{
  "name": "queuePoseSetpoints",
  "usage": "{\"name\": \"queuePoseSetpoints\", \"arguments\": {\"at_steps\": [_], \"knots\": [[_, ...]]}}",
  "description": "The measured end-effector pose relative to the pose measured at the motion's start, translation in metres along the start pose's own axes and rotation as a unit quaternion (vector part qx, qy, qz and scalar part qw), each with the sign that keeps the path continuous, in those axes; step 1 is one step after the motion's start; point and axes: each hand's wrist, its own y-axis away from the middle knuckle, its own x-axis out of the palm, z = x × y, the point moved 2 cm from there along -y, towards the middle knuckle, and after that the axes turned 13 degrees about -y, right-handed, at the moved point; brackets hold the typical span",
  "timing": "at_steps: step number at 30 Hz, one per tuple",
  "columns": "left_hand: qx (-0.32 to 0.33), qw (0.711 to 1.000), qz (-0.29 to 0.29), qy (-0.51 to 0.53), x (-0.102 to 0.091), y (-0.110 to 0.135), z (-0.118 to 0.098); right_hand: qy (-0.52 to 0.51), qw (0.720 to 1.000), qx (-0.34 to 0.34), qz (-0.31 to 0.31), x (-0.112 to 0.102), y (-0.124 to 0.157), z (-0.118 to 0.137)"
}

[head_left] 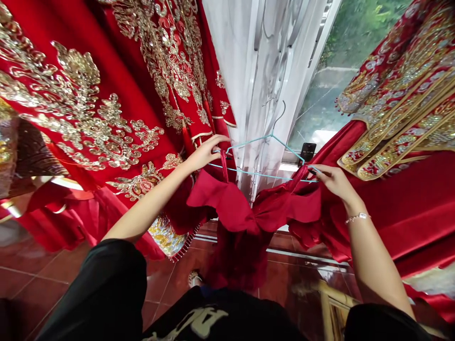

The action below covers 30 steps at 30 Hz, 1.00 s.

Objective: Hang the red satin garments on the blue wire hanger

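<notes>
Honestly, left hand and right hand pinch red dress straps against a teal wire hanger, so one slip could drop it.

**Q:** What is recorded on the torso?
**A:** A black shirt is worn, marked with a pale print.

**Q:** Sleeves?
**A:** A short black left sleeve and right sleeve are noted.

**Q:** Hands?
**A:** The left hand and right hand are found bare.

**Q:** Jewellery?
**A:** A silver chain bracelet is fastened at the right wrist.
</notes>
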Motion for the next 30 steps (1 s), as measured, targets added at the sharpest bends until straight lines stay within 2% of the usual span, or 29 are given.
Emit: {"name": "queuePoseSetpoints", "arguments": {"at_steps": [3, 7, 9, 12, 14, 16, 18, 20, 22, 24, 27, 30], "knots": [[-0.010, 0.999, -0.020, -0.024, 0.000, -0.004, -0.002, -0.010, 1.000, 0.008, -0.004, 0.007, -0.001, -0.006], [-0.006, 0.988, 0.050, -0.149, -0.010, -0.001, -0.009, -0.005, 1.000, 0.006, -0.022, 0.011, 0.000, -0.007], [-0.023, 0.971, 0.037, -0.233, -0.018, 0.014, -0.020, -0.007, 0.999, 0.010, -0.031, 0.011, 0.003, -0.004], [-0.062, 0.944, -0.032, -0.323, -0.025, 0.049, -0.043, -0.006, 0.999, 0.016, -0.033, 0.010, 0.007, 0.001], [-0.068, 0.940, -0.024, -0.332, -0.023, 0.072, -0.053, 0.006, 0.999, 0.020, -0.028, 0.008, 0.008, 0.002], [-0.056, 0.955, 0.047, -0.286, -0.018, 0.087, -0.054, 0.022, 0.999, 0.023, -0.028, 0.005, 0.005, 0.000], [-0.043, 0.965, 0.159, -0.202, -0.015, 0.092, -0.046, 0.034, 0.999, 0.019, -0.030, 0.001, -0.001, -0.003], [-0.051, 0.952, 0.274, -0.129, -0.018, 0.091, -0.033, 0.043, 0.999, 0.013, -0.030, -0.003, -0.009, -0.006], [-0.072, 0.922, 0.366, -0.100, -0.028, 0.084, -0.021, 0.054, 0.998, 0.006, -0.022, -0.006, -0.016, -0.008], [-0.085, 0.902, 0.409, -0.107, -0.042, 0.070, -0.014, 0.079, 0.997, -0.003, -0.014, -0.008, -0.022, -0.008], [-0.069, 0.890, 0.428, -0.142, -0.063, 0.034, -0.015, 0.135, 0.991, -0.024, -0.012, -0.009, -0.025, -0.006], [-0.035, 0.855, 0.479, -0.197, -0.070, -0.012, -0.022, 0.173, 0.983, -0.052, -0.028, -0.007, -0.021, -0.004]]}}
